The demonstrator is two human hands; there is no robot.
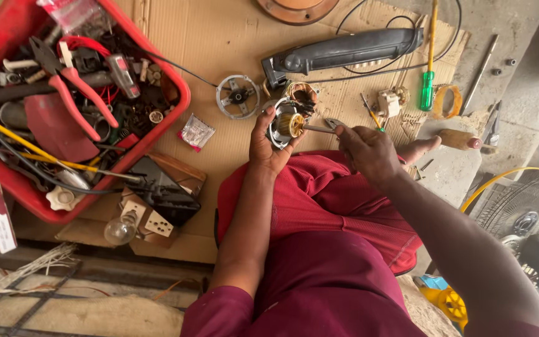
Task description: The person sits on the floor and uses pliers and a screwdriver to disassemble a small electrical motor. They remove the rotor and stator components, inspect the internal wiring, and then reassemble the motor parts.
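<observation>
My left hand (268,145) grips a small electric motor (289,120) with copper windings and a round metal frame, held up over my lap. In my right hand (367,151) is a pair of small pliers (323,126) whose tips reach into the motor's centre. Both hands hover above my red-trousered knee (319,187) and a sheet of cardboard (219,50) spread on the floor.
A red plastic bin (176,93) at left holds red-handled pliers (76,90), wires and parts. On the cardboard lie a round metal end cap (238,96), a black handle casing (344,51), a green screwdriver (429,68), a tape roll (446,101), a bulb (120,229). A fan (525,218) stands at right.
</observation>
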